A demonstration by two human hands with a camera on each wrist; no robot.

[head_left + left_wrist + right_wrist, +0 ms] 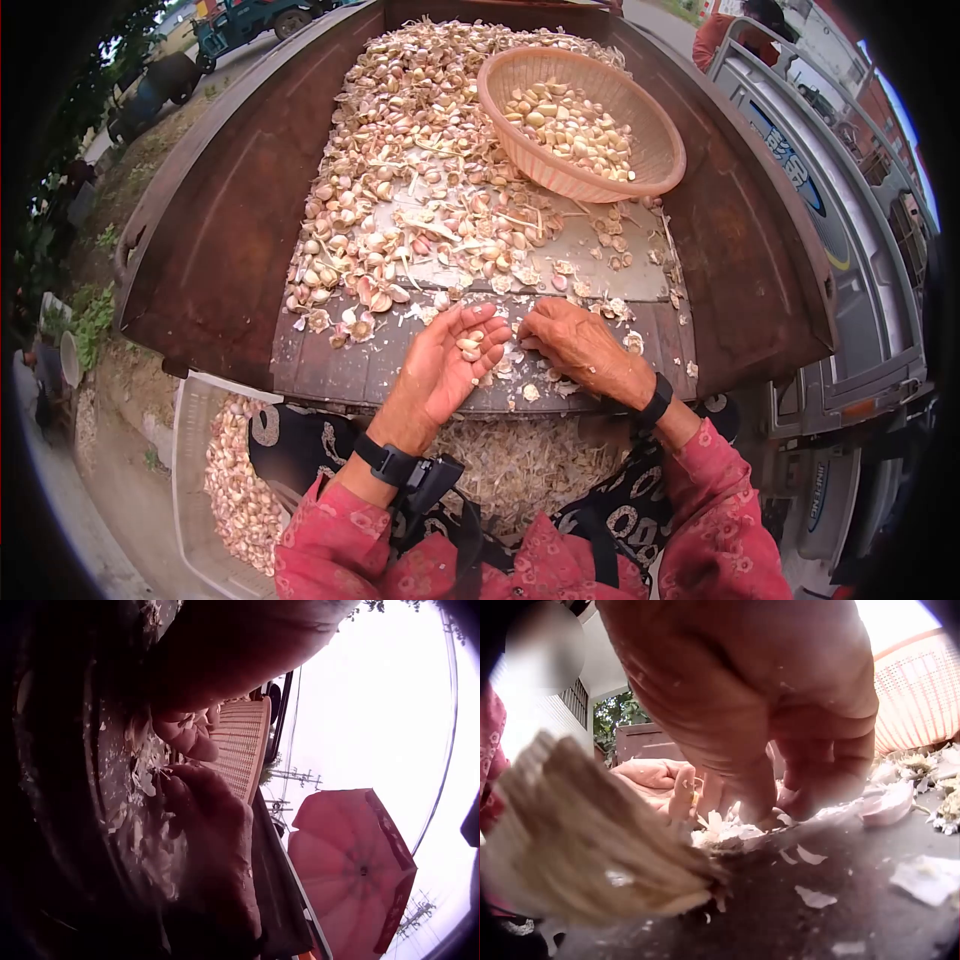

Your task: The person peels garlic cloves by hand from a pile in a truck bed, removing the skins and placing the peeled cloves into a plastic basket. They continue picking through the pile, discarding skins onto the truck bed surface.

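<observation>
My left hand (pixel 452 362) is palm up over the near edge of a dark board (pixel 330 370). A few peeled garlic cloves (pixel 470 346) lie cupped in its curled fingers. Beside it, the right hand (pixel 588 348) bends down with its knuckles up. In the left wrist view its fingertips (pixel 166 774) pinch a small whitish piece of garlic; I cannot tell whether it is clove or peel. Scraps of peel (pixel 727 829) lie under and around those fingertips in the right wrist view. A blurred dry, papery husk (pixel 592 840) stands close to that camera.
Unpeeled garlic cloves (pixel 400 130) heap across the rust-brown cart bed (pixel 225 220). On them, a pink woven basket (pixel 645 185) holds peeled cloves. A white crate (pixel 185 480) of cloves stands low at the left. Peel (pixel 520 460) collects below the board. A grey vehicle (pixel 800 200) stands right.
</observation>
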